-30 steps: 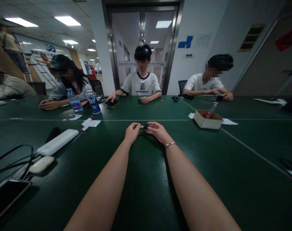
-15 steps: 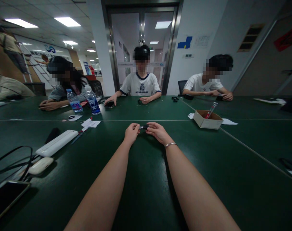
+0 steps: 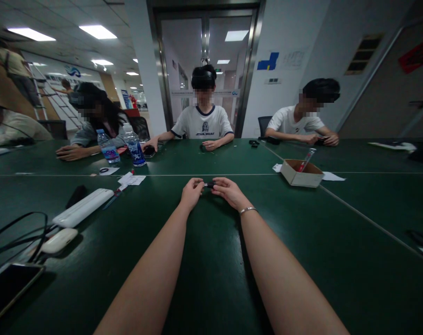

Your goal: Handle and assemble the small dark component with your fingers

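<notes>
Two bottles [image 3: 136,149] stand on a green table [image 3: 295,242]; white paper [image 3: 334,177] shows beside an open box [image 3: 302,179]

- Dim overall; white ceiling lights [image 3: 98,31] glare beyond the far left of the table [image 3: 211,260].
- Faint sheen toward the table's near edge; soft shadow right of the phone [image 3: 12,288].
- Wide-angle stretch tilts the door [image 3: 386,93] past the far right.
- Black piece [image 3: 210,185] mid-table: fine detail lost.

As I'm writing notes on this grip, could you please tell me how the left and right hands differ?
The right hand has a silvery bracelet at its wrist, while the left hand has none. The left hand holds the small item at its silvery end, the right hand at its black end. Both grip it with their fingertips.
</notes>
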Action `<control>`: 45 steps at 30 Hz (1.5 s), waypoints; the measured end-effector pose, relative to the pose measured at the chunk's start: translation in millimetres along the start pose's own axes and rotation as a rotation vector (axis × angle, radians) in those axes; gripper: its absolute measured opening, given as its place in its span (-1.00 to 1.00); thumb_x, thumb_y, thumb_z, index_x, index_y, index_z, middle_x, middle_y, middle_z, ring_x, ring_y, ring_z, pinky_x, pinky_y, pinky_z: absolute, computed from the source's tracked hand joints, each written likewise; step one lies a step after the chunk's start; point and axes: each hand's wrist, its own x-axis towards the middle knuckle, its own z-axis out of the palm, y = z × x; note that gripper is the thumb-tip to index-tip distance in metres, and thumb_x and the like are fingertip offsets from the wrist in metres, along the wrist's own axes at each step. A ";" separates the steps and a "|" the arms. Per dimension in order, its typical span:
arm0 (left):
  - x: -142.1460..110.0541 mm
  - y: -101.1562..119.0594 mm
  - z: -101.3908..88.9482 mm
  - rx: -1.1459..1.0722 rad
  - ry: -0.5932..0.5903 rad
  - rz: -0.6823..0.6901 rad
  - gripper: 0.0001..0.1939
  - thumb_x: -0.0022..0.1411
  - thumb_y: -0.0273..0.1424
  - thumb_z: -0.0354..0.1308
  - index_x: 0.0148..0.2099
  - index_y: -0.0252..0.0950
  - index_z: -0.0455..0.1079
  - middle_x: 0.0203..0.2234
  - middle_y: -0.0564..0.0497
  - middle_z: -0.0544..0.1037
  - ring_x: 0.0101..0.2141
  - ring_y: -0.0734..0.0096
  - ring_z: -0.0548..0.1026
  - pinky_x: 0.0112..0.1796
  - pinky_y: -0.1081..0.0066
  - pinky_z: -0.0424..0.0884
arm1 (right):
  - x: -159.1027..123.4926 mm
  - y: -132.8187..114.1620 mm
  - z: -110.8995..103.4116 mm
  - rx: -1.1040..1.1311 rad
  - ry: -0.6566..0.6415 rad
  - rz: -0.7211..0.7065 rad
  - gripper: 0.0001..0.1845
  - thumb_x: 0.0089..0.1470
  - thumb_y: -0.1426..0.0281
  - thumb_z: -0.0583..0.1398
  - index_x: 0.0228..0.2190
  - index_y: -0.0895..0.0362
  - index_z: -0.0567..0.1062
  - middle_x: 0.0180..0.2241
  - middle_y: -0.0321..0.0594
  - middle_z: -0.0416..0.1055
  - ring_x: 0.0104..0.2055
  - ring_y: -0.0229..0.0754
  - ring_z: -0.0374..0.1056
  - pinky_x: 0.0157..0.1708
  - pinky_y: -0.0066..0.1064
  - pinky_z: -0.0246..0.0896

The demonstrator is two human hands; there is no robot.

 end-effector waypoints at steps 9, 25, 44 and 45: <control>-3.2 5.4 0.3 -0.005 -0.001 0.016 -0.81 0.15 -0.40 0.12 -0.17 -0.33 0.40 -0.36 -0.06 0.51 -0.41 0.45 0.46 -0.49 0.55 0.33 | 0.4 -0.2 -2.1 -0.022 -0.030 0.002 -0.66 -0.20 0.59 0.37 -0.29 0.13 0.53 -0.31 -0.23 0.39 -0.23 -0.21 0.41 -0.20 -0.37 0.45; -1.6 1.4 -0.8 0.079 -0.002 0.053 -0.78 0.13 -0.39 0.12 -0.14 -0.30 0.42 -0.38 -0.03 0.50 -0.42 0.45 0.43 -0.48 0.54 0.30 | -1.4 -1.6 -0.5 -0.016 -0.032 0.006 -0.67 -0.19 0.60 0.36 -0.30 0.12 0.53 -0.32 -0.22 0.42 -0.25 -0.21 0.42 -0.23 -0.40 0.45; -2.2 1.1 -1.7 0.087 -0.015 0.061 -0.80 0.17 -0.38 0.11 -0.16 -0.30 0.44 -0.36 -0.04 0.52 -0.38 0.42 0.45 -0.40 0.50 0.34 | -1.6 -2.3 0.2 -0.029 -0.031 0.011 -0.68 -0.19 0.58 0.37 -0.30 0.12 0.53 -0.31 -0.23 0.43 -0.24 -0.20 0.43 -0.22 -0.38 0.46; -2.1 1.1 -1.8 0.091 -0.011 0.061 -0.80 0.17 -0.38 0.11 -0.16 -0.29 0.44 -0.36 -0.04 0.52 -0.38 0.42 0.45 -0.39 0.49 0.35 | -1.6 -2.4 0.3 -0.029 -0.029 0.011 -0.67 -0.19 0.58 0.37 -0.30 0.12 0.53 -0.32 -0.23 0.44 -0.25 -0.20 0.43 -0.22 -0.37 0.46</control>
